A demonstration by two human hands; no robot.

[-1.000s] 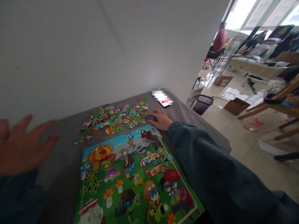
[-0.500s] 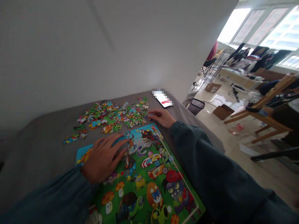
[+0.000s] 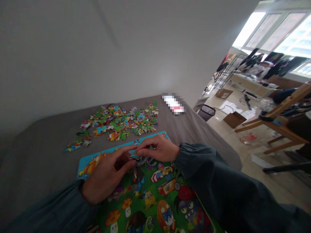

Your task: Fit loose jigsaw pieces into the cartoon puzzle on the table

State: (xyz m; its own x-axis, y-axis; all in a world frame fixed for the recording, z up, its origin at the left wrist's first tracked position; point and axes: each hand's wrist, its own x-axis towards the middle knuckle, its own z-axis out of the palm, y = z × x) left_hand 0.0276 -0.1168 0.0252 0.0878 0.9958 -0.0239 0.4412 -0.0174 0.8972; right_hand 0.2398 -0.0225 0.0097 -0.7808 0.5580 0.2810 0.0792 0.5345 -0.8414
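A puzzle board point(image 3: 143, 207) with cartoon plants and zombies on green, edged in light blue along its far side, lies in front of me. Over its upper part my right hand point(image 3: 157, 149) is closed, thumb and fingertips pinching a small puzzle piece point(image 3: 133, 156) that shows light blue. Just left of it, my left hand point(image 3: 109, 173) rests over the board, fingers curved, thumb and forefinger apart around the piece. Whether the left fingertips touch it I cannot tell. Beyond the board spreads a pile of loose puzzle pieces point(image 3: 121, 121).
A grey cloth point(image 3: 46, 155) covers the surface under the board. At its far right lies a phone point(image 3: 173, 104) with a lit screen. A wall rises behind. To the right on the floor are a waste bin point(image 3: 206, 112), a cardboard box point(image 3: 234, 120) and a wooden chair point(image 3: 279, 126).
My right hand has moved left from the edge of the pile to above the board, beside my left hand. The left hand's thumb and forefinger have come round the piece. The view has shifted slightly.
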